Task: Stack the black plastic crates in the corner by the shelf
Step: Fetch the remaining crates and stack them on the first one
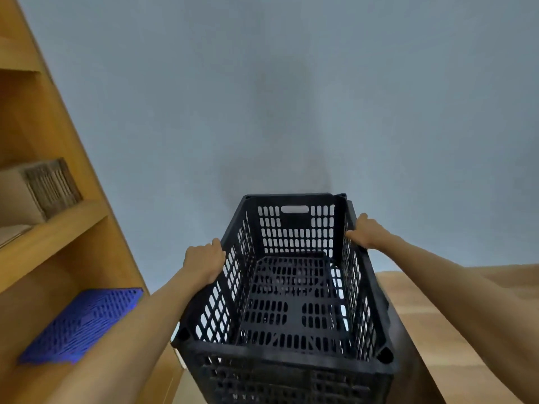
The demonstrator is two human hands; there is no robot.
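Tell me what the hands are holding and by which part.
Both hold the black crate by its top rim: the left hand grips the left long side, the right hand the right long side near the far end.

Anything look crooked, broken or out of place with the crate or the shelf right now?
Nothing stands out. The black crate looks intact and empty, with the left hand and right hand gripping its side rims. On the wooden shelf, a blue perforated panel lies flat.
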